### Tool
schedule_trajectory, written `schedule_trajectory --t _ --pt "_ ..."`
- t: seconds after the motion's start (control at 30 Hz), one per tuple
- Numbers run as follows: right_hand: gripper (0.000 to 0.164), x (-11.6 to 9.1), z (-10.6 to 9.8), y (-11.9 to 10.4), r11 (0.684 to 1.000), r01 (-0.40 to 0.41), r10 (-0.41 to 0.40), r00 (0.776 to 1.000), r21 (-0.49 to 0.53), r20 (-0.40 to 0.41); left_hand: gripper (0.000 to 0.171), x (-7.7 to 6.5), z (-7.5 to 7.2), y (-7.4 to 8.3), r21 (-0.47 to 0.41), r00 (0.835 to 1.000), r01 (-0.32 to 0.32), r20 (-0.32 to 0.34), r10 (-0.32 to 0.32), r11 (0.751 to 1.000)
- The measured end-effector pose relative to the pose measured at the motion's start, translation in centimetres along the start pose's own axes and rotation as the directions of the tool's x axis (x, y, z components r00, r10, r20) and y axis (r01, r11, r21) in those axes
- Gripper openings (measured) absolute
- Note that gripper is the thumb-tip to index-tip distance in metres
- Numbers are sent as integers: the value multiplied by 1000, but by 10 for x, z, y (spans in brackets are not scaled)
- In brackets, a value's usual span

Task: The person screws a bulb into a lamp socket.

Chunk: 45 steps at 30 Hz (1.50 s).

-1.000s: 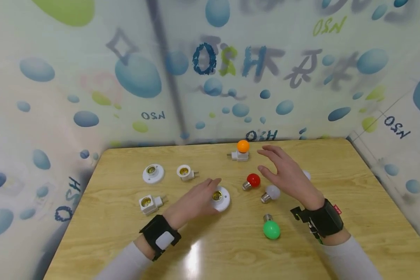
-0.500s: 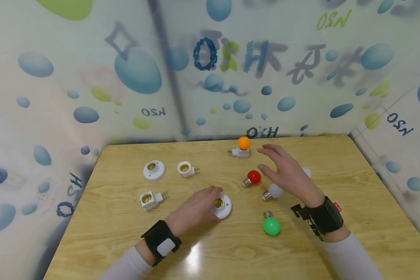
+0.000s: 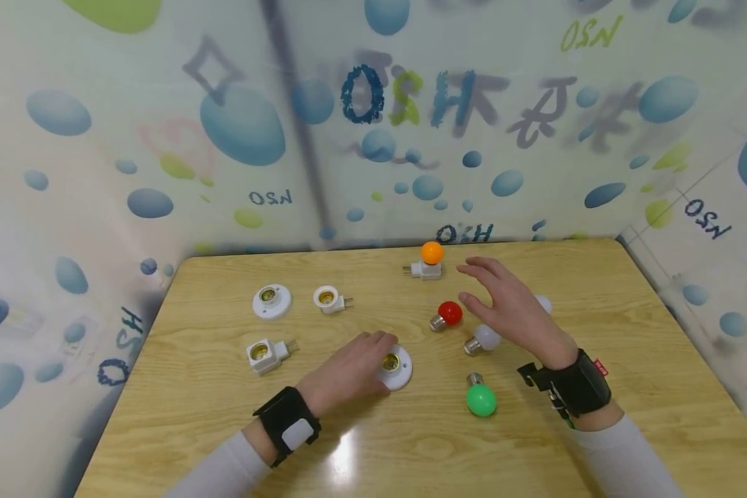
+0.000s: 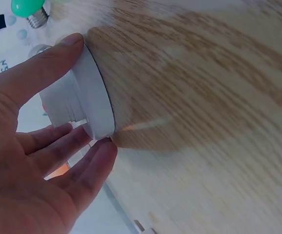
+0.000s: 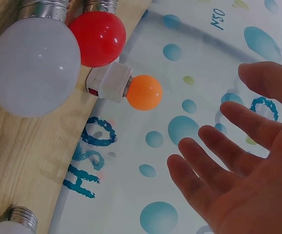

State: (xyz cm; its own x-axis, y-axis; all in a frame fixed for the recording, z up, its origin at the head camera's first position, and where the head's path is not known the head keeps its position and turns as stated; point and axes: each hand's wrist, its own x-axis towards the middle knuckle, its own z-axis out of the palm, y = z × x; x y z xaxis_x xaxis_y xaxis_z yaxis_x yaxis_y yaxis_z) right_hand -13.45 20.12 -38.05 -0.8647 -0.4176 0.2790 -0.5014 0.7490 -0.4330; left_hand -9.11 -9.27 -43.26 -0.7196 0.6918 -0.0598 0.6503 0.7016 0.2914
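In the head view my left hand (image 3: 348,370) holds a round white lamp holder (image 3: 400,377) at mid-table, its brass-coloured socket facing up. The left wrist view shows the thumb on one side of the holder's rim (image 4: 99,97) and the fingertips at the other. My right hand (image 3: 513,311) hovers palm down with spread, slightly bent fingers and nothing in them. Below and beside it lie a red bulb (image 3: 451,313) and a white bulb (image 3: 487,337). A second white bulb (image 3: 544,303) is partly hidden behind that hand. Nearer to me lies a green bulb (image 3: 481,400).
At the back, an orange bulb (image 3: 432,252) sits in a white plug-in socket (image 3: 427,270). On the left are another round lamp holder (image 3: 272,304), a small plug-in socket (image 3: 328,300) and a square plug-in socket (image 3: 263,358). A patterned wall (image 3: 386,187) borders the wooden table's (image 3: 411,449) far edge.
The left hand has brought the round lamp holder a little toward me across the table, mostly in the first half second. My right hand stays nearly in place, and the view shifts slightly.
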Motion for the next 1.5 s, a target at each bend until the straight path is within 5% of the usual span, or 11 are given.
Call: schedule_trajectory --t 0.27,0.47,0.57,0.67,0.77,0.83,1.5 --pt "50 -7 0 2 999 5 -2 997 -40 71 93 -8 -10 -7 -189 994 96 63 -85 977" --pt "47 -19 -5 8 997 22 -12 990 -72 138 73 -25 -25 -16 -323 984 111 -97 -150 940" --pt "46 -26 -7 10 996 24 -8 981 -84 192 63 -34 -27 -23 -394 956 97 -219 -196 914" --pt "45 -31 -6 13 996 24 0 965 -91 263 55 -41 -28 -31 -454 911 88 -324 -256 887" --pt "45 -35 -2 17 995 26 6 946 -93 325 50 -45 -30 -36 -485 874 94 -378 -305 870" --pt "45 -37 2 21 995 36 -1 935 -92 356 48 -46 -31 -37 -490 864 100 -389 -320 866" --pt "43 -46 21 33 983 142 -92 931 -118 353 47 -41 -29 -39 -516 870 107 -365 -331 850"
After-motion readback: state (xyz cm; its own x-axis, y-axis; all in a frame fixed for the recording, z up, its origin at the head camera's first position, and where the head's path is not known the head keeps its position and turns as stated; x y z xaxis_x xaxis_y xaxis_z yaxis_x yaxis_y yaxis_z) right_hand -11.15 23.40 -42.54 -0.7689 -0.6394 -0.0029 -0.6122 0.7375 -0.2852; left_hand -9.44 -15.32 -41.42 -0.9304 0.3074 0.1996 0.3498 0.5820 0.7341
